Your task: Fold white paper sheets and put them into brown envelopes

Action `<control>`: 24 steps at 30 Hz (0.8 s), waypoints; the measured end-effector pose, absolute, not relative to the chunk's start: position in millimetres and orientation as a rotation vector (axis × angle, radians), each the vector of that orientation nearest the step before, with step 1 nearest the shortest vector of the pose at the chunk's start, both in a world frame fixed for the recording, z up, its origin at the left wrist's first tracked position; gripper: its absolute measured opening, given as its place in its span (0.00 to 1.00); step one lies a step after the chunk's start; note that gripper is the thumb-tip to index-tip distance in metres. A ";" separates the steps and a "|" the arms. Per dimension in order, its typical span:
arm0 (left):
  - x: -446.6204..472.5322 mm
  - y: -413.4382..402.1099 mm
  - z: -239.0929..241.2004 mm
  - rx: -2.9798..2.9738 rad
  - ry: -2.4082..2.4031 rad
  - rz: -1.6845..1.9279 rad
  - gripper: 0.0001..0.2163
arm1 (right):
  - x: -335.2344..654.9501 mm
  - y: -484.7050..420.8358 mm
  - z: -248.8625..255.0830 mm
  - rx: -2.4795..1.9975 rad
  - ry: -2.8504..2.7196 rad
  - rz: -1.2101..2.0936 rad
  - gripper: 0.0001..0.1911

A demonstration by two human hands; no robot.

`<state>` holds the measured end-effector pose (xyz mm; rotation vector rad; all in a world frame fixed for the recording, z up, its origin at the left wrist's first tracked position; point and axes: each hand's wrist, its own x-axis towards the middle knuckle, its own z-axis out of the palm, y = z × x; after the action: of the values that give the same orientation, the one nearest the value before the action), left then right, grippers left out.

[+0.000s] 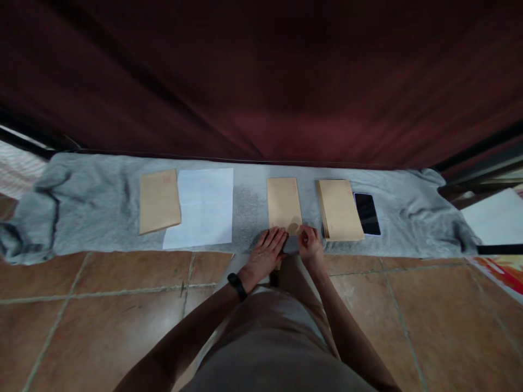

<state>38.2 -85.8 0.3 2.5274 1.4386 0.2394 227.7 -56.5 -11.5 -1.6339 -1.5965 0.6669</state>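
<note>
A brown envelope [283,203] lies on a grey cloth [93,201] just ahead of me. My left hand [267,249] rests flat at the envelope's near end, fingers stretched out, with a black band on the wrist. My right hand [309,243] sits at the envelope's near right corner with its fingers curled in a pinch; what they hold is too small to make out. A stack of brown envelopes [339,209] lies to the right of my hands.
Further left on the cloth lie a white sheet [202,207] and another brown envelope [158,200]. A black phone [366,213] sits beside the stack. A dark red curtain [261,76] hangs behind. Tiled floor [102,316] is in front.
</note>
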 end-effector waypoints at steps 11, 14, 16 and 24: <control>39.7 -85.7 -3.5 2.568 1.411 0.192 0.31 | 221.7 -89.3 -17.0 -1.423 -2.289 0.391 0.26; 39.4 -85.8 -5.0 2.600 1.408 0.199 0.32 | 226.0 -92.0 -20.0 -1.433 -2.323 0.354 0.27; 38.9 -86.4 -6.4 2.625 1.414 0.195 0.32 | 229.6 -91.9 -21.1 -1.440 -2.334 0.339 0.27; 33.5 -92.5 -6.5 2.683 1.453 0.141 0.30 | 245.1 -93.5 -27.0 -1.480 -2.293 0.272 0.28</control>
<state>33.5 -92.5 -6.5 2.6835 1.4526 0.1407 245.1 -93.5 -27.0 -1.4805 -2.2926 0.2720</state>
